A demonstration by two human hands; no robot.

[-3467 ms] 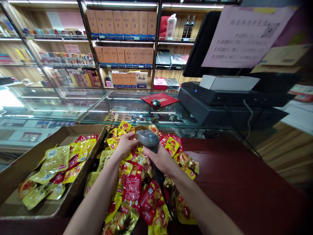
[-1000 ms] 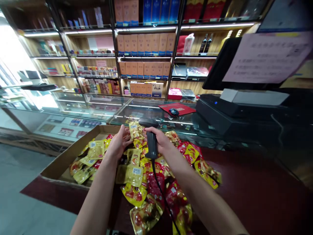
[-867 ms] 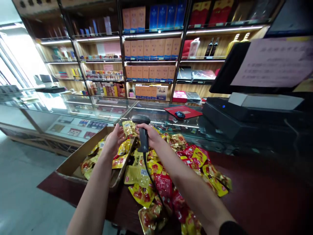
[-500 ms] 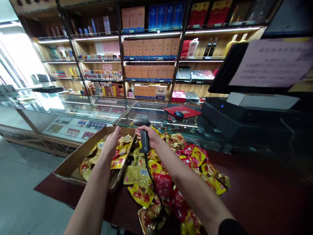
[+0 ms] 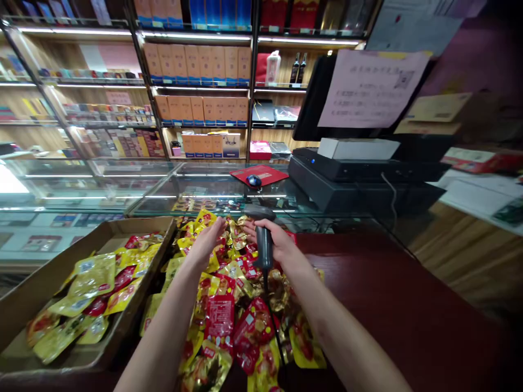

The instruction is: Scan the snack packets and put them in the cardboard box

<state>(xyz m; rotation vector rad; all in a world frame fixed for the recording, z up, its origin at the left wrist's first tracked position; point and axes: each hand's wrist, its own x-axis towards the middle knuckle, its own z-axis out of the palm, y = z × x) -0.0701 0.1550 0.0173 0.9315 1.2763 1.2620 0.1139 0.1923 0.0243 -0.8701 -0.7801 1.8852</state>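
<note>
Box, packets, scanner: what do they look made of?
Box: likely cardboard, matte brown, thin folded-looking walls.
Packets: probably plastic film, maybe foil-lined; glossy, crinkled, sharp highlights.
Scanner: seems hard plastic, dark and smooth, with a soft sheen on the handle. Can't tell if the grip is rubber-coated.

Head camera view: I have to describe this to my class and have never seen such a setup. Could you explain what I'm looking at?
There is no robot here. These are a person's bare hands, and every picture comes from one camera worn on their head, looking forward and down.

The right hand holds a black scanner, its cable trailing over a pile of shiny packets. The left hand is over the pile; whether it grips anything is hard to see.

The pile lies on a dark red table. More packets sit in the cardboard box at left.
</note>
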